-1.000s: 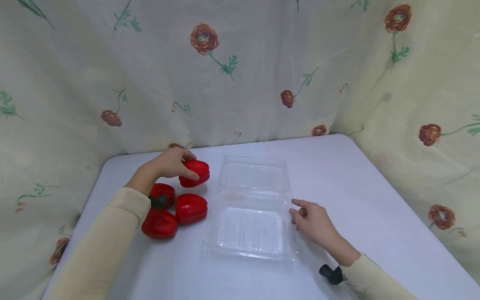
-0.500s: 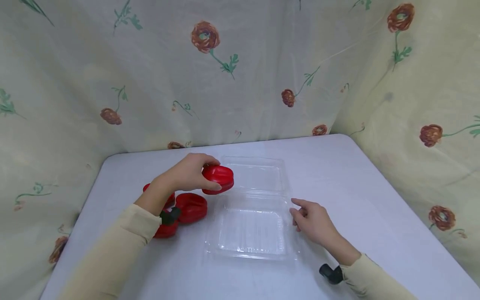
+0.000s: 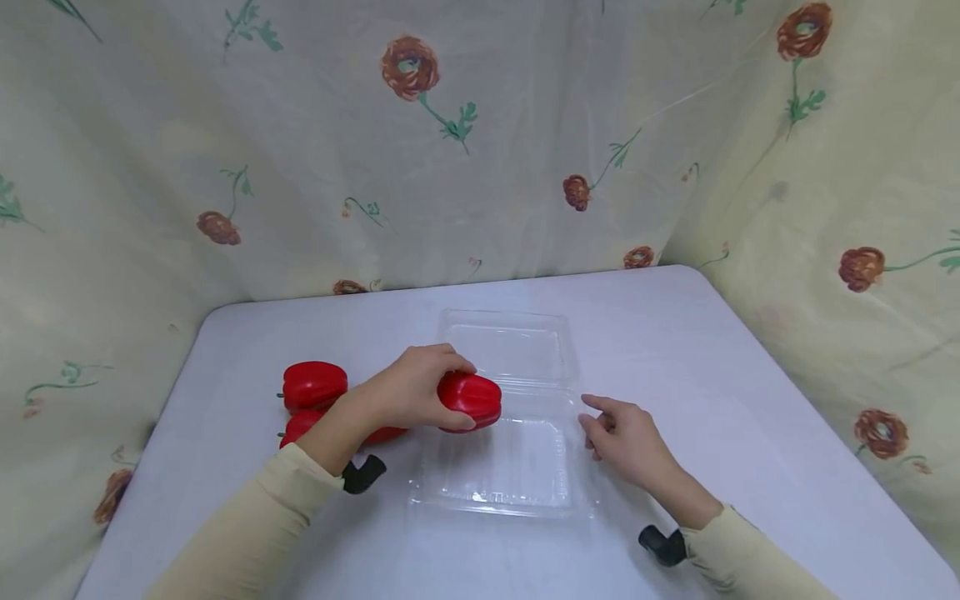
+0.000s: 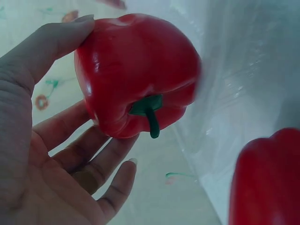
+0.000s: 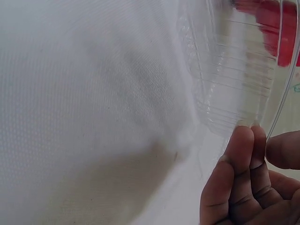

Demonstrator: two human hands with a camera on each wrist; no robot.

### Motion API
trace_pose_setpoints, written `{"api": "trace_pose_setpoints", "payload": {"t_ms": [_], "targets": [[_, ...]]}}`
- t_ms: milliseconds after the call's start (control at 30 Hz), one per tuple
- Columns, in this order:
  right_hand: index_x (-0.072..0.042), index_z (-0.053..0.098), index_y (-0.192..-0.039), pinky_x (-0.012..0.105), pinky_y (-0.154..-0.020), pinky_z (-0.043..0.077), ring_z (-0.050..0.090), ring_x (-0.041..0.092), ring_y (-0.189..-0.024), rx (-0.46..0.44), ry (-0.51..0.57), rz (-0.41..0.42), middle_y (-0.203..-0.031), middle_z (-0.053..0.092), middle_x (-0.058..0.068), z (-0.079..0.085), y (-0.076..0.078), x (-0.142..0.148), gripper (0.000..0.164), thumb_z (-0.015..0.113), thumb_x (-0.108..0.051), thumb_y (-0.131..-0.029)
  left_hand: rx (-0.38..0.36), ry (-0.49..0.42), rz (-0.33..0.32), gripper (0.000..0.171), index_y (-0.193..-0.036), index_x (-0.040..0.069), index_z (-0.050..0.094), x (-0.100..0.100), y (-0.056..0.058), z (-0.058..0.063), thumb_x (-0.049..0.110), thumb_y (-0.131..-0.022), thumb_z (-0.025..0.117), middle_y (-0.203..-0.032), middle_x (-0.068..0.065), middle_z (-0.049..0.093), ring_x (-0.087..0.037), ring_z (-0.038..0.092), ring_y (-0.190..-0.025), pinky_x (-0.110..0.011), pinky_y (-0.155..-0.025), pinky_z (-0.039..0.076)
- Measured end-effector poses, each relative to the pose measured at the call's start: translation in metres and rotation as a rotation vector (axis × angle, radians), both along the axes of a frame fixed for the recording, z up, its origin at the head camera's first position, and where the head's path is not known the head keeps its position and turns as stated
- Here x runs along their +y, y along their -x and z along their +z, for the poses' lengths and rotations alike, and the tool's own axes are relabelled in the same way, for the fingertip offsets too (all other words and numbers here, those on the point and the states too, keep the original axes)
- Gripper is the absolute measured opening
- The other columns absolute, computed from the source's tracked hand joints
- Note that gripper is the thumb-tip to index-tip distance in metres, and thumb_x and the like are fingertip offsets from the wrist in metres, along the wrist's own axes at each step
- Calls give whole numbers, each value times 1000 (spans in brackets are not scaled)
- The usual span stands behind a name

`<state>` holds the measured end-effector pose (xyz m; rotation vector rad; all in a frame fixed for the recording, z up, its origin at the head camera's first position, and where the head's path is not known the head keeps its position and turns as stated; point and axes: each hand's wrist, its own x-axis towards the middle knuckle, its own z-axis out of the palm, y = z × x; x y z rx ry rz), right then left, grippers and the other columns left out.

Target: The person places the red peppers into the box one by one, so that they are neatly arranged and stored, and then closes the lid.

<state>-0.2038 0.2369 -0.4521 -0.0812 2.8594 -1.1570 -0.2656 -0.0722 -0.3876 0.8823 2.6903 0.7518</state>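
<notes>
Holding a red bell pepper [image 3: 480,398] over the ten o'clock part of the near tray [image 3: 532,462] of a clear plastic clamshell container, the left hand [image 3: 412,387] has carried it on from the previous frame, where it was beside the lid's [image 3: 517,346] nine o'clock edge; a second ago it was well left of the lid. The thumb lies along one side and fingers bear on the other, while the lowest finger in the left wrist view stands clear. There the green stem [image 4: 152,122] points toward six o'clock. I cannot tell whether the pepper touches the plastic. The right hand [image 3: 626,437] has stayed at the tray's two o'clock, pinching its rim between thumb and fingertips. The container lies open on the white-covered counter [image 3: 645,333] as before, its lid at twelve o'clock from the tray. Between nine and ten o'clock from the tray sit three other red bell peppers [image 3: 315,385]; the farthest, earlier partly behind the left sleeve [image 3: 296,492], now shows whole, while the nearest to the tray is mostly hidden by the wrist. A floral curtain [image 3: 517,142] hangs at twelve o'clock.
</notes>
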Motion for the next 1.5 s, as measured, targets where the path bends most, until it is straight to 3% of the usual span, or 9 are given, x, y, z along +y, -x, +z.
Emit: {"api": "trace_pose_setpoints", "payload": {"t_ms": [233, 433, 867, 1500], "targets": [[5, 55, -135, 26, -49, 44, 57, 14, -56, 4, -9, 2, -66, 61, 2, -3, -1, 3, 44, 61, -15, -97, 100, 98, -70, 76, -131, 17, 62, 10, -4, -22, 38, -63, 92, -120, 3, 60, -17, 52, -111, -32, -76, 55], [4, 55, -135, 25, -51, 45, 58, 14, -56, -3, 1, 2, -67, 62, 2, -3, 0, 4, 44, 61, -14, -96, 169, 169, -88, 78, -131, 17, 63, 17, -6, -32, 38, -62, 92, -122, 1, 59, -17, 51, -113, -38, -85, 52], [4, 54, -136, 26, -52, 46, 58, 14, -57, -6, 12, 5, -67, 61, 0, -6, -2, 8, 44, 61, -16, -98, 191, 162, -77, 79, -133, 17, 62, 16, -5, -42, 42, -64, 90, -121, 1, 58, -17, 50, -112, -41, -88, 49], [3, 54, -137, 25, -51, 44, 57, 14, -57, -13, 36, 10, -68, 61, 2, -7, 0, 6, 44, 62, -16, -97, 231, 139, -49, 86, -136, 18, 60, 11, -8, -44, 42, -60, 92, -125, 0, 58, -18, 50, -115, -45, -95, 41]]}}
